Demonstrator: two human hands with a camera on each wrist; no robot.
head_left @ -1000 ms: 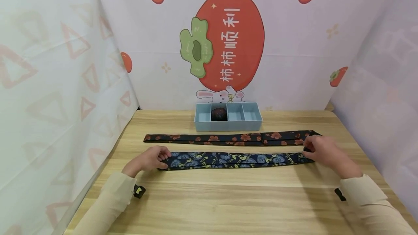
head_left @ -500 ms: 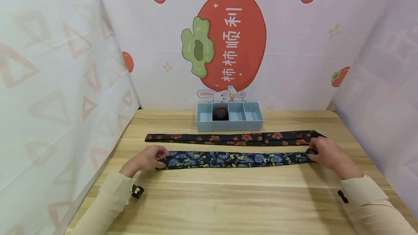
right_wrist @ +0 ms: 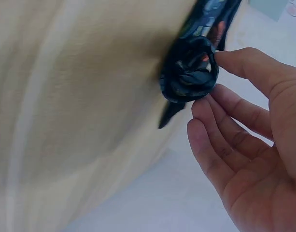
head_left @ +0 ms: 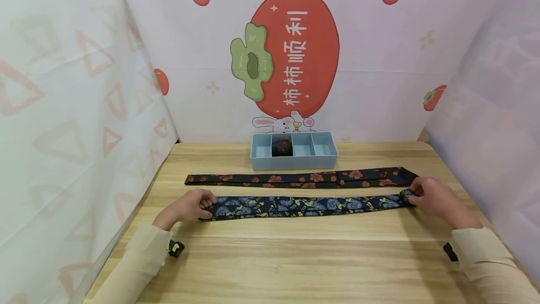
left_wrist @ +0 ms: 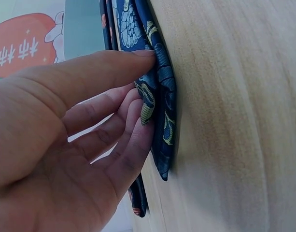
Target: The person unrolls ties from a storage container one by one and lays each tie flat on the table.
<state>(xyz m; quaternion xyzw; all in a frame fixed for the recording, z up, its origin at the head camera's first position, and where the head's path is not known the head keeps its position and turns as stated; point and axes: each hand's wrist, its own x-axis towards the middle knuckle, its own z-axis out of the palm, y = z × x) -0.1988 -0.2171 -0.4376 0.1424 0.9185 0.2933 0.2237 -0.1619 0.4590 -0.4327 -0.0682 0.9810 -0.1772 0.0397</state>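
Observation:
A navy necktie point(head_left: 303, 206) with blue and yellow figures lies stretched crosswise on the table. My left hand point(head_left: 191, 208) holds its left end; in the left wrist view the thumb lies over the fabric point(left_wrist: 160, 72) and the fingers are behind it. At the other end my right hand point(head_left: 436, 201) pinches a curled, rolled-looking bunch of the tie point(right_wrist: 189, 72) between thumb and fingers. Just behind lies a second dark necktie point(head_left: 274, 180) with red flowers, laid almost parallel. Its right end passes close to my right hand.
A light blue box point(head_left: 295, 163) with several compartments stands at the back of the wooden table point(head_left: 270, 262). One compartment holds a dark, reddish rolled bundle point(head_left: 281, 148). Printed cloth walls point(head_left: 371, 107) rise behind and at both sides.
My right hand has moved a little to the right, taking the curled end of the navy necktie with it. My left hand keeps its hold at the left end.

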